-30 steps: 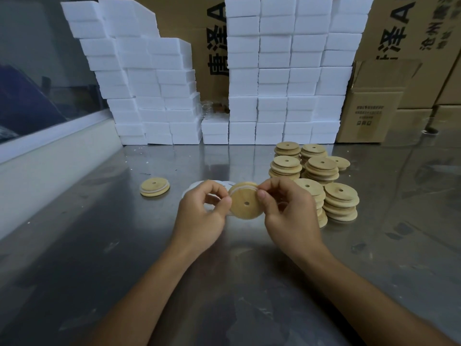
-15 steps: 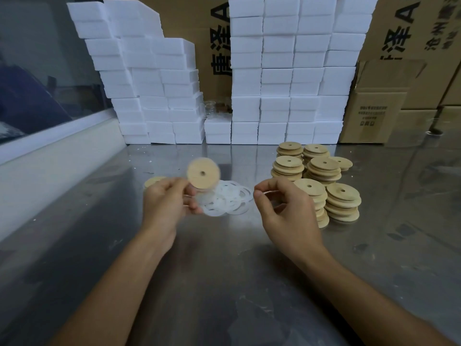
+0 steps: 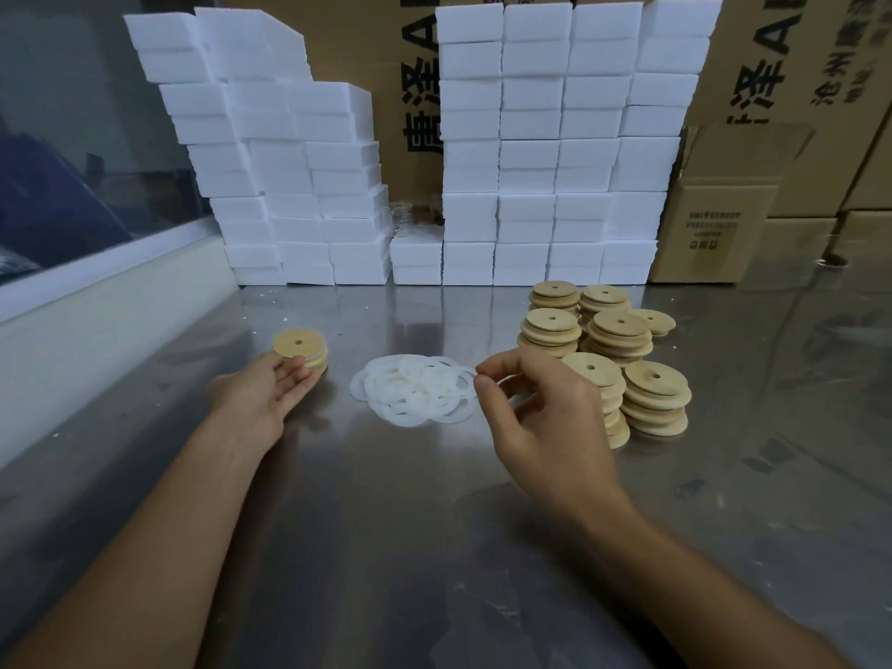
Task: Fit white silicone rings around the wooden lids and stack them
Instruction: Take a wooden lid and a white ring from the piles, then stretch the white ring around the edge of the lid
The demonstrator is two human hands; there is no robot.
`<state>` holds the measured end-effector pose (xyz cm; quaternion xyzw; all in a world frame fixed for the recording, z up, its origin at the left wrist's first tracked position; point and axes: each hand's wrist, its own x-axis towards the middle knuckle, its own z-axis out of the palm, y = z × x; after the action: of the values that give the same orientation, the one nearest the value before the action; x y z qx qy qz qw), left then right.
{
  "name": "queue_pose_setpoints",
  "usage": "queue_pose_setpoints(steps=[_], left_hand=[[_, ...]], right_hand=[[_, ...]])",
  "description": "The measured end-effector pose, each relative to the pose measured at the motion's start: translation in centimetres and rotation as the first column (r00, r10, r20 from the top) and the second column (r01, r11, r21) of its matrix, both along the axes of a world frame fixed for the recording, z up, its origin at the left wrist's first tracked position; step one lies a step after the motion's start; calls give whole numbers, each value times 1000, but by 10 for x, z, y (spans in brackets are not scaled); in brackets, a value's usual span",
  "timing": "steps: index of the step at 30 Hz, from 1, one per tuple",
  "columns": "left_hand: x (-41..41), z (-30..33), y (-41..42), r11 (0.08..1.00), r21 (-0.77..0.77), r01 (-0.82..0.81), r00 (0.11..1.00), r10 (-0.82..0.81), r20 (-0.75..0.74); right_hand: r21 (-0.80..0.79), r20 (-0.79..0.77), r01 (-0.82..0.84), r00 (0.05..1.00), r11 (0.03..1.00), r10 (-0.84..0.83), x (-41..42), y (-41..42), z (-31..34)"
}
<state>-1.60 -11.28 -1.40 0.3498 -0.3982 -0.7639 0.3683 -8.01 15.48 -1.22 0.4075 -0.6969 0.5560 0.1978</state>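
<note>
Ring pile: loose white silicone rings, mid-table.
Left hand: left of pile, fingers straight, touching two-lid stack.
Right hand: right of pile, pinching one ring.
Bare lids: stacked right of pile.
Table: shiny metal.
Backdrop: white foam blocks, cardboard boxes.

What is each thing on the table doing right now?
Left hand: open, fingers touching the finished stack.
Finished stack: two ringed lids, piled flat.
White rings: loose overlapping heap, flat.
Right hand: fingers curled; contents unclear.
Bare lids: stacked in several piles.
Foam blocks: stacked in walls.
</note>
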Motion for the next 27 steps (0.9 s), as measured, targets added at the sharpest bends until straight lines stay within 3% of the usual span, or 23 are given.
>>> queue_pose_setpoints(steps=[7,11,13,15,17,19,21,24,27], left_hand=[[-6,0,-4,1000,17,-20,998,18,61],[-6,-4,2,997,-62,-48,978,60,198],[-5,-6,7,990,-107,-94,966,117,230],[-3,-7,9,984,-133,-123,962,151,226],[0,-8,10,982,-146,-118,967,147,207],[1,-9,14,964,-237,-118,950,179,255],[1,-12,25,868,-491,-75,898,273,346],[-3,-14,53,522,-821,229,904,198,378],[-6,-14,80,155,-784,601,791,23,611]], right_hand=[[-32,-120,57,991,998,-61,-6,6,8],[-32,-159,238,958,971,-240,-17,13,15],[60,-147,390,914,919,-379,-25,17,16],[259,-113,515,856,817,-504,-32,23,15],[461,-77,518,832,721,-549,-37,28,15],[552,-35,468,840,690,-542,-40,33,15],[566,-15,455,840,688,-543,-43,35,14],[535,-16,466,840,705,-543,-46,35,13],[441,-12,463,860,769,-510,-47,33,11]])
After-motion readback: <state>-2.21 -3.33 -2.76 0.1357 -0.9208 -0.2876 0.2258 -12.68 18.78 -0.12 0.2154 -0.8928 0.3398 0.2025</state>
